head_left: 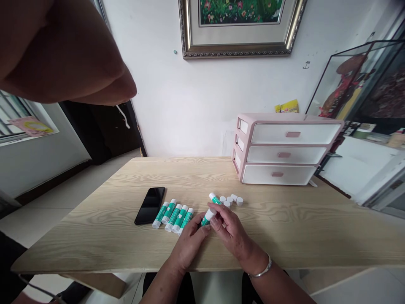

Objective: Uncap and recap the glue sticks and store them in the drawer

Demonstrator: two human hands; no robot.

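Note:
My left hand [190, 242] grips the green body of a glue stick [207, 218] near the table's front edge. My right hand [229, 226] pinches the white cap at that stick's upper end. Another green and white glue stick [214, 198] lies just behind my hands. Several capped glue sticks [173, 216] lie side by side to the left of my left hand. Several loose white caps [232, 199] sit in a cluster behind my right hand.
A black phone [150, 205] lies left of the glue sticks on the wooden table [284, 228]. A pink three-drawer organiser [284, 147] stands at the back right against the wall. A glass case [363, 80] is beyond the table's right side.

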